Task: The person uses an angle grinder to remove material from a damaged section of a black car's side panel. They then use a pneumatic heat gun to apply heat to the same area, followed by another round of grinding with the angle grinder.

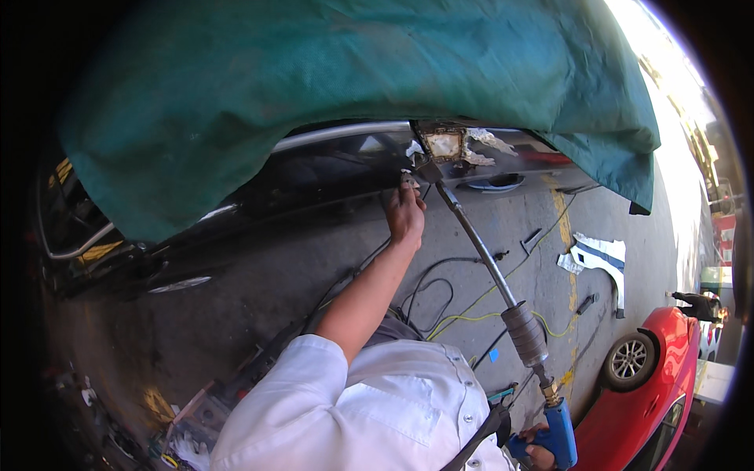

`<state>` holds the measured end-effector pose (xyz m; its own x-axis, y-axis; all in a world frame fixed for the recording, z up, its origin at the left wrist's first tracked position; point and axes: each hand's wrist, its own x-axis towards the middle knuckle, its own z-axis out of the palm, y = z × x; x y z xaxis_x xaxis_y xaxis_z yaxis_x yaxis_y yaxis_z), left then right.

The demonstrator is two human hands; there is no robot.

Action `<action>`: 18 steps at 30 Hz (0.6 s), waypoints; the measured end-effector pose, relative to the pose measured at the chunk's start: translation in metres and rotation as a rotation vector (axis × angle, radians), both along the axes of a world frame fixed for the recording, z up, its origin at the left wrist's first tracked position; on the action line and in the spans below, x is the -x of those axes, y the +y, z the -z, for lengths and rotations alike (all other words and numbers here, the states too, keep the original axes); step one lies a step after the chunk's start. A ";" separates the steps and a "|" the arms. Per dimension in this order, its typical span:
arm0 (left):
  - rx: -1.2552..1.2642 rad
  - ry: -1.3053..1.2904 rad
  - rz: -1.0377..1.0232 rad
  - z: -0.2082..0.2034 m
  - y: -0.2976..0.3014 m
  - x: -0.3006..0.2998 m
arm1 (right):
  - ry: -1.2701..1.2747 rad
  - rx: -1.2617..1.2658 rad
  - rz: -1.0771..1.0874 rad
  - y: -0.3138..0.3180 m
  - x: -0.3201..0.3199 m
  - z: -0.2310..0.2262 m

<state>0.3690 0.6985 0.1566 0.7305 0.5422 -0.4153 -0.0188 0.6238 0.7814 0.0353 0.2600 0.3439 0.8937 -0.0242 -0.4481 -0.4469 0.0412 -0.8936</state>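
Slide hammer [500, 282] slants away from the side of the black car body [330, 169], its tip at a dark block near the panel and its blue pistol grip [560, 434] farthest from the car. The right hand [539, 449] is wrapped around that grip, probably to steer the tool's heavy end. The left hand [406, 212] is close against the car body, just beside the tool's tip, likely to steady or guide something there; its fingers are bunched, but shadow and small size mean I cannot tell whether they clamp anything.

The tool has a smooth, bare steel rod and a thick, ribbed metal cylinder. Beside its tip, the car body shows a squarish pale patch [445, 146] with dark, rough edges and crinkled, torn whitish shreds [488, 141]. Over the car lies a creased green cover [353, 71], presumably protecting the surface beneath.
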 end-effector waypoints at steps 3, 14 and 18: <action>0.002 0.024 0.060 0.004 0.005 0.003 | -0.004 -0.007 0.005 -0.001 0.003 0.002; 0.482 -0.050 0.325 -0.034 -0.035 0.044 | -0.004 0.014 0.066 0.025 0.000 -0.012; 0.921 -0.226 0.749 -0.082 -0.094 0.062 | -0.003 0.011 0.063 0.037 -0.008 -0.022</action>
